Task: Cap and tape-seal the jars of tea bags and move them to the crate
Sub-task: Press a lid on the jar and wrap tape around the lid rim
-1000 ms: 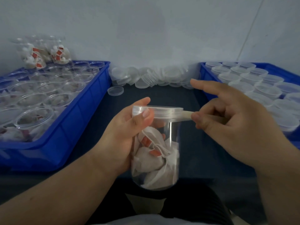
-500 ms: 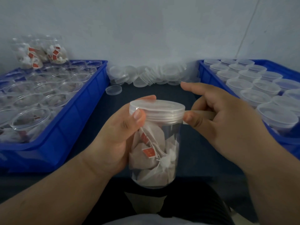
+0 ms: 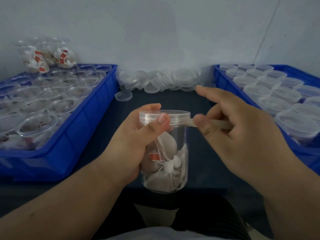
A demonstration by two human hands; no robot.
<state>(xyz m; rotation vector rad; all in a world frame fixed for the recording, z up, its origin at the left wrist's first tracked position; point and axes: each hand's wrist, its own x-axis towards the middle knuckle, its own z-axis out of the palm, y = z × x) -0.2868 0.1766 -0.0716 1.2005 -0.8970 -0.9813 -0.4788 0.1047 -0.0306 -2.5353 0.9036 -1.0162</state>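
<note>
Dark matte table [image 3: 173, 99], clear cylindrical jar [image 3: 174, 144] in left hand [image 3: 136, 135] grip, thin translucent tape [image 3: 218, 123] in right hand [image 3: 242, 135] pinch grip.

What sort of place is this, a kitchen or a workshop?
Probably a small tea-packing bench: a blue crate of open tea-bag jars, a second crate of capped jars, loose lids heaped by the wall, and the left hand gripping a jar while the right hand pinches tape.
</note>
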